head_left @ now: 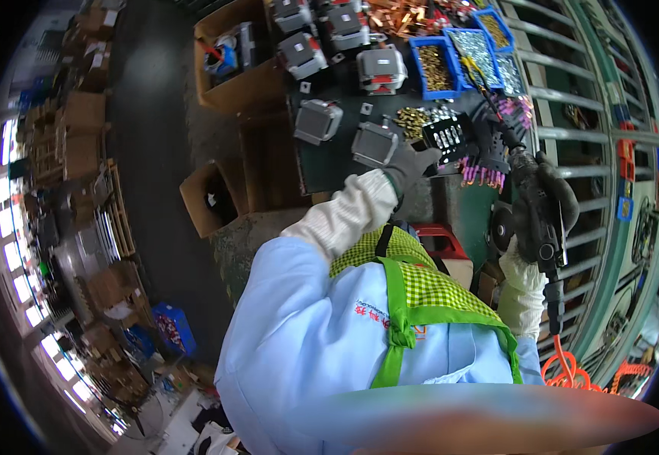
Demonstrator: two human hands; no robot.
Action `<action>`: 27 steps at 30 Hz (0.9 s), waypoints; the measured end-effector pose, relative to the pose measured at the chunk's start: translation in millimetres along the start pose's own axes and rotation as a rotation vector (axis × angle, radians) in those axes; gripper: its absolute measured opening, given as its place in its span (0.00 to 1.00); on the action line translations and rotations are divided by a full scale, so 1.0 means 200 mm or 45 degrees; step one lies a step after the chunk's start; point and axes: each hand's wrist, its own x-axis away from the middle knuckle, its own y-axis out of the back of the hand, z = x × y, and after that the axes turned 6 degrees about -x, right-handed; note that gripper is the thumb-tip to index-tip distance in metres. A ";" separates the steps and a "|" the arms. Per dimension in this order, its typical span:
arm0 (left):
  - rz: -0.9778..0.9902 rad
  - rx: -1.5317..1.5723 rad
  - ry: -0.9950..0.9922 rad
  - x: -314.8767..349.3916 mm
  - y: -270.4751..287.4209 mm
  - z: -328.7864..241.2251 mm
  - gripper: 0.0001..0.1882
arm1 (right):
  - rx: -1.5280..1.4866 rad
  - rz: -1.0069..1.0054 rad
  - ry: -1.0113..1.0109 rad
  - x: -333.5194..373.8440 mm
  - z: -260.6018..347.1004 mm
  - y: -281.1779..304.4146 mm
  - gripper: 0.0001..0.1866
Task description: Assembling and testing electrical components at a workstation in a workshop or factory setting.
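My left hand [411,168], in a dark glove, is closed at the near left edge of a black slotted plate [449,141] on the workbench. My right hand [559,199], also gloved, wraps round a black power screwdriver [536,216]. Its tip points up and left toward a dark moulded part [490,142] right of the plate. An orange coiled air hose [564,371] hangs below the tool's rear end. Pink-tipped pieces [483,176] stick out beside the moulded part. Just left of my left hand sits a grey block-shaped unit [375,144].
Blue bins of small brass and silver hardware [434,67] stand at the back right, beside loose brass pieces [411,121]. More grey units [381,70] and copper strips [398,17] lie on the bench. Cardboard boxes [212,199] stand left; a metal roller rack [568,95] runs along the right.
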 end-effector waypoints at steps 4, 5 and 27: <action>-0.103 -0.503 -0.160 0.22 0.53 -0.32 0.16 | 0.041 0.034 0.021 -0.05 -0.02 -0.16 0.37; -0.294 -0.675 -0.250 0.28 0.70 -0.30 0.17 | -0.056 0.081 0.080 -0.02 -0.14 -0.26 0.37; -0.270 -1.161 -0.210 0.33 1.61 -0.37 0.17 | -0.197 0.319 -0.290 0.18 -0.28 -1.20 0.30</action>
